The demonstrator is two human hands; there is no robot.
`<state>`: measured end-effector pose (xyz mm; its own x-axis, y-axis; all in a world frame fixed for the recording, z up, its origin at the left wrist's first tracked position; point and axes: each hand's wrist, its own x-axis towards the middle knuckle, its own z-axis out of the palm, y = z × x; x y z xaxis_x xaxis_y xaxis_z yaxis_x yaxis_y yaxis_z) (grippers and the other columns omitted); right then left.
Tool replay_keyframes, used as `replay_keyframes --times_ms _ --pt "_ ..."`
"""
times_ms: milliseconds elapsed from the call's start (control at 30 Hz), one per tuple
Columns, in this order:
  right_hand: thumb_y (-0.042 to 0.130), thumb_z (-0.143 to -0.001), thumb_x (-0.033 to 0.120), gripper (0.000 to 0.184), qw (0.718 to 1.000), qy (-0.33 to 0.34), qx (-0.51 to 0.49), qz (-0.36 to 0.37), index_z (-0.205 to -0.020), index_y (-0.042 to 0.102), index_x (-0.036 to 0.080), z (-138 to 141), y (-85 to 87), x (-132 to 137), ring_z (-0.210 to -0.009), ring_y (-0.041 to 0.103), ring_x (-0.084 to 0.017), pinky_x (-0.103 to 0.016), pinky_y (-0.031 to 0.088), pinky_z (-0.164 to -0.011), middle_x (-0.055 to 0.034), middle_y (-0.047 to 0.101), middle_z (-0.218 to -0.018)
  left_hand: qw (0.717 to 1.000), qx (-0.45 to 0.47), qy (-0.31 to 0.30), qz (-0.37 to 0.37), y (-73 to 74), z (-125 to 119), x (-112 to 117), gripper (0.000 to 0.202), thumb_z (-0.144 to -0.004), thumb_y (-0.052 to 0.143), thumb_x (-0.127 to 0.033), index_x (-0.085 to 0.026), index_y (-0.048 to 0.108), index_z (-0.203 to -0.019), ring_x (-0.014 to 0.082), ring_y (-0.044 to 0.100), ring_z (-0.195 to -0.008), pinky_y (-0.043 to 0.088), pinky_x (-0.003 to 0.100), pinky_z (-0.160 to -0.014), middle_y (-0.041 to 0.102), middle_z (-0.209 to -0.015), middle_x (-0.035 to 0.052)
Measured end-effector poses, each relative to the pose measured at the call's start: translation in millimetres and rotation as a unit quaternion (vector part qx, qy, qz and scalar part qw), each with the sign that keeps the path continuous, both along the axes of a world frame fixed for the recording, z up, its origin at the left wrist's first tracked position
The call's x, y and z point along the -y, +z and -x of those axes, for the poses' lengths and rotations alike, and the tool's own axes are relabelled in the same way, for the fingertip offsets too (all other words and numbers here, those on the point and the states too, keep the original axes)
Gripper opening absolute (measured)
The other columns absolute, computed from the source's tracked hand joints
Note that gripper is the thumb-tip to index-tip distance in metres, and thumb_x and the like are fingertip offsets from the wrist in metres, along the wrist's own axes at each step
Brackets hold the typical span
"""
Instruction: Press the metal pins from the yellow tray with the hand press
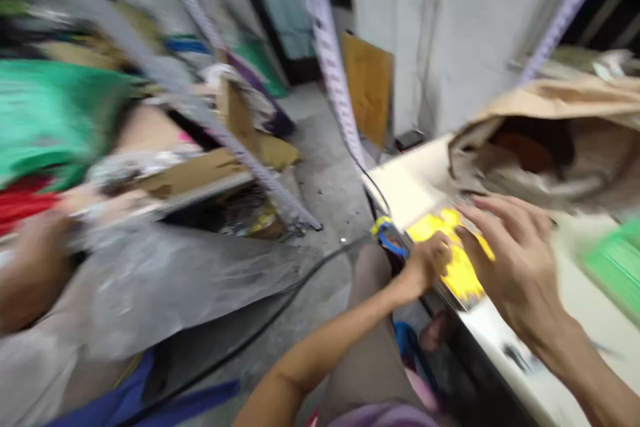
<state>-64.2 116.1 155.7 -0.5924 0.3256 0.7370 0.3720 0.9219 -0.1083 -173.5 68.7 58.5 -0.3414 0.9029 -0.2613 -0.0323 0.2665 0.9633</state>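
Observation:
My left hand (427, 263) is at the near edge of the white table, its fingers curled closed beside a pile of bright yellow pieces (463, 277). What those fingers hold, if anything, is hidden. Over the pile's right side is my right hand (517, 260), blurred, with its fingers bent and the thumb apart from them; nothing can be made out in it. The yellow pieces are too smeared to name and seem to lie in a shallow holder at the table edge. A blue and yellow loop (390, 238) hangs at the corner near my left hand.
A large brown paper bag (550, 140) gapes open on the white table (595, 353), with a green tray (617, 260) to its right. A black cable (280, 310) crosses at left. Another person's arm (37, 270) rests by grey plastic sheeting (165, 280). Perforated metal posts (330, 47) rise ahead.

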Motion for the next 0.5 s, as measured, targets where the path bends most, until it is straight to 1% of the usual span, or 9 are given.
replay_keyframes --times_ms 33,67,133,200,267,300,333,400,500 --pt "0.046 -0.091 0.024 0.024 0.999 -0.017 0.021 0.04 -0.111 0.06 0.024 -7.8 -6.5 -2.6 -0.097 0.059 -0.021 -0.036 0.048 -0.087 -0.0059 0.065 -0.098 0.999 -0.005 -0.044 -0.013 -1.5 -1.5 2.7 0.017 -0.077 0.041 -0.019 -0.014 0.055 -0.084 0.0034 0.052 -0.05 0.041 0.015 -0.052 0.056 -0.065 -0.0065" --pt "0.045 -0.092 0.025 0.023 0.995 -0.044 0.039 0.079 -0.109 0.061 0.023 -21.6 -16.7 -4.2 -0.091 0.06 -0.019 -0.034 0.049 -0.082 -0.0054 0.065 -0.093 0.998 -0.004 -0.059 -0.013 -3.5 -3.6 5.0 0.015 -0.077 0.047 -0.022 -0.015 0.054 -0.087 0.0037 0.051 -0.044 0.041 0.014 -0.045 0.059 -0.065 -0.0053" --pt "0.044 -0.093 0.026 0.023 0.983 -0.096 0.062 0.145 -0.106 0.062 0.021 -63.2 -41.2 0.4 -0.08 0.06 -0.016 -0.03 0.05 -0.074 -0.0045 0.064 -0.085 0.996 0.017 -0.083 -0.021 -7.1 -11.7 8.9 0.017 -0.076 0.054 -0.029 -0.015 0.052 -0.085 0.0054 0.053 -0.042 0.04 0.014 -0.04 0.062 -0.067 -0.0021" --pt "0.041 -0.094 0.026 0.024 0.967 -0.134 0.086 0.198 -0.106 0.062 0.021 -111.8 -63.3 15.9 -0.075 0.059 -0.015 -0.028 0.05 -0.068 -0.0041 0.062 -0.081 0.992 0.048 -0.112 -0.017 -8.5 -27.1 13.2 0.02 -0.074 0.057 -0.034 -0.015 0.052 -0.081 0.0061 0.054 -0.042 0.04 0.014 -0.037 0.063 -0.066 -0.0005" --pt "0.038 -0.095 0.027 0.027 0.952 -0.165 0.118 0.228 -0.106 0.062 0.02 -154.9 -80.7 35.5 -0.077 0.06 -0.016 -0.029 0.05 -0.067 -0.0051 0.062 -0.083 0.987 0.066 -0.149 -0.009 -7.0 -48.7 16.3 0.022 -0.073 0.059 -0.035 -0.015 0.053 -0.079 0.0059 0.052 -0.041 0.039 0.014 -0.036 0.061 -0.062 -0.0017" --pt "0.038 -0.095 0.029 0.028 0.945 -0.188 0.137 0.23 -0.107 0.061 0.02 -172.1 -88.2 44.7 -0.079 0.06 -0.017 -0.03 0.051 -0.067 -0.0061 0.062 -0.085 0.983 0.07 -0.167 -0.002 -5.7 -60.4 16.6 0.021 -0.073 0.059 -0.035 -0.015 0.054 -0.078 0.0059 0.051 -0.04 0.039 0.014 -0.036 0.059 -0.059 -0.0031" --pt "0.037 -0.095 0.03 0.029 0.937 -0.212 0.156 0.23 -0.107 0.061 0.021 -186.0 -95.1 52.8 -0.081 0.059 -0.019 -0.031 0.051 -0.067 -0.0071 0.062 -0.087 0.98 0.069 -0.186 0.01 -4.5 -71.8 15.9 0.019 -0.073 0.06 -0.033 -0.015 0.054 -0.077 0.006 0.05 -0.038 0.04 0.015 -0.036 0.056 -0.054 -0.0047" --pt "0.037 -0.094 0.033 0.029 0.919 -0.249 0.188 0.239 -0.108 0.061 0.021 -204.6 -107.3 65.2 -0.081 0.059 -0.02 -0.032 0.05 -0.066 -0.0079 0.061 -0.09 0.973 0.053 -0.218 0.048 -3.4 -91.4 12.2 0.013 -0.074 0.059 -0.027 -0.015 0.054 -0.073 0.0063 0.047 -0.036 0.039 0.015 -0.035 0.05 -0.047 -0.0073" --pt "0.036 -0.094 0.03 0.028 0.9 -0.265 0.213 0.275 -0.107 0.06 0.022 -216.2 -120.5 75.0 -0.078 0.058 -0.018 -0.029 0.048 -0.064 -0.0065 0.059 -0.089 0.963 0.008 -0.246 0.107 -5.2 -109.4 4.8 0.009 -0.076 0.056 -0.018 -0.015 0.053 -0.069 0.0064 0.044 -0.032 0.036 0.016 -0.034 0.047 -0.041 -0.0085"
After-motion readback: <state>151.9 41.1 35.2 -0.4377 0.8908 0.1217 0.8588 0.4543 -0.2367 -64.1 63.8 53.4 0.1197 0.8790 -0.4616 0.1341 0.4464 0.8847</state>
